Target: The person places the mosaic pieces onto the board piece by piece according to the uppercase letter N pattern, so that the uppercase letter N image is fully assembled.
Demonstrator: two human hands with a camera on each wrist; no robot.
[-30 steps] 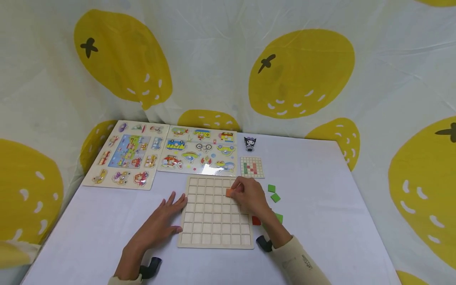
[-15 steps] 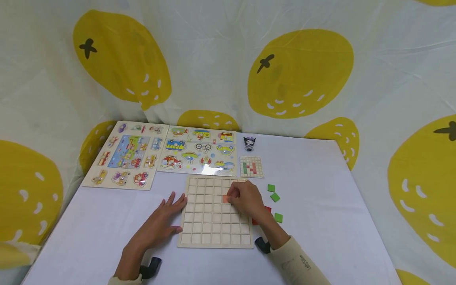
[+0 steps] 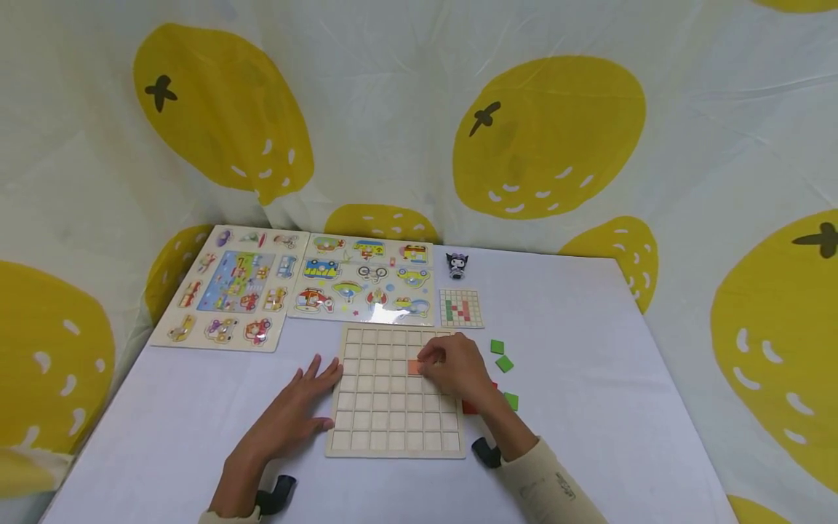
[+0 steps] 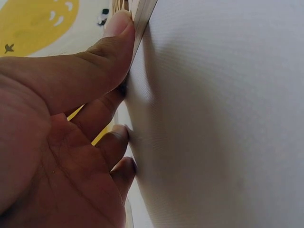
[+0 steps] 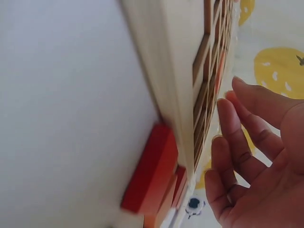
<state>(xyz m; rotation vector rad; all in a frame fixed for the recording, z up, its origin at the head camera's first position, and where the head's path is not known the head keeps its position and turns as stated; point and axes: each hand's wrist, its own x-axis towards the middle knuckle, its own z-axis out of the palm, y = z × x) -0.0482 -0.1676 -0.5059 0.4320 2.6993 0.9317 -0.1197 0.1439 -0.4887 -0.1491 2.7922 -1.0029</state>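
Observation:
A wooden grid board lies flat on the table, and one orange square tile sits in a cell in its upper right part. My right hand is over the board beside that tile. In the right wrist view its fingers are loosely bent, the thumb tip stands a little apart, and no tile shows between them. Whether a fingertip touches the tile I cannot tell. My left hand rests at the board's left edge with fingers spread. Its thumb touches the board's side in the left wrist view.
Red tiles lie against the board's right side, partly hidden by the right forearm. Several green tiles lie farther right. Behind are a small pattern card, a figurine and two picture puzzles, one central, one left.
The right hand has brought the orange tile down and slightly left into a cell, and its fingers have loosened. The left hand has stayed at the board's edge.

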